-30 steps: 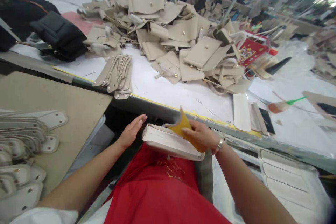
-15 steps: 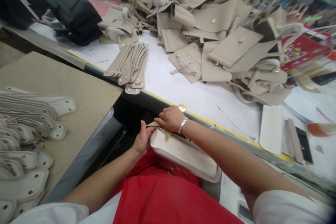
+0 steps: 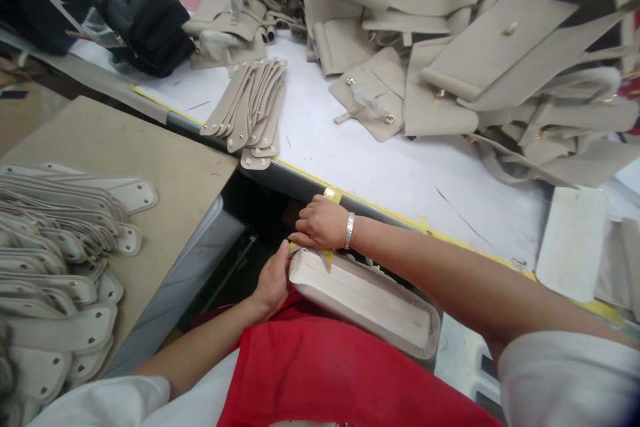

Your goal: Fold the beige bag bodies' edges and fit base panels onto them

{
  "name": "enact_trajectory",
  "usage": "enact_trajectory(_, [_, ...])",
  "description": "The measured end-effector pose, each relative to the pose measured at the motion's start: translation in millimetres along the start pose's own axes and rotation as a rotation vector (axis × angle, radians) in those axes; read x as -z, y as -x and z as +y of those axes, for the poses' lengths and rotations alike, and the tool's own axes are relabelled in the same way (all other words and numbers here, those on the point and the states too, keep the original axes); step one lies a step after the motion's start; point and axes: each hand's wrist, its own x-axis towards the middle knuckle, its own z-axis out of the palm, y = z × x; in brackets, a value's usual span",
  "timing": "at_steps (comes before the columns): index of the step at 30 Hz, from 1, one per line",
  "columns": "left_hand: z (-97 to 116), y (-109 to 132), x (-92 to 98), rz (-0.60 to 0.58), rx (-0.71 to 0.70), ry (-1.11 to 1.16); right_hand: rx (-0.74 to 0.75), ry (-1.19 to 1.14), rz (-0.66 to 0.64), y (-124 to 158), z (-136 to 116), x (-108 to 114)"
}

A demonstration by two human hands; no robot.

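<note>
Beige bag (image 3: pixel 367 303): against red apron (image 3: pixel 325 360), pale panel upward.
Right hand (image 3: pixel 323 223): balled, fingers pressed together on yellow sheet (image 3: pixel 327 259), over the bag's left end.
Left hand (image 3: pixel 273 281): at the same end, thumb raised; other fingers hidden, grip impossible to tell.
Beige straps (image 3: pixel 250 107): layered at edge of white worktable (image 3: pixel 320 143).
Punched straps (image 3: pixel 60 331): heaped on tan board (image 3: pixel 175 153), at left.

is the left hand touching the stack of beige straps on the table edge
Apart: the head view shows a dark gap between the left hand and the beige straps.
</note>
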Motion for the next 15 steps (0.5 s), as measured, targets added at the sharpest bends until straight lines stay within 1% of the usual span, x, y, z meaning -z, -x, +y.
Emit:
enact_trajectory(4, [-5, 4, -4.7, 0.085, -0.059, 0.050, -0.042, -0.045, 0.019, 10, -3, 0])
enact_trajectory(5, [-6, 5, -6.2, 0.096, -0.067, 0.042, -0.066, -0.057, 0.017, 13, -5, 0])
enact_trajectory(7, [-6, 5, -8.8, 0.080, -0.094, 0.013, -0.133, -0.073, 0.010, 21, -10, -1])
enact_trajectory(9, [-5, 6, -10.6, 0.028, -0.127, -0.027, -0.222, -0.078, 0.001, 30, -17, -1])
enact_trajectory(11, [-1, 6, -11.1, -0.051, -0.140, -0.082, -0.313, -0.077, -0.016, 39, -26, -1])
enact_trajectory(15, [11, 2, -6.9, -0.221, -0.091, -0.247, -0.482, -0.051, -0.073, 54, -48, 2])
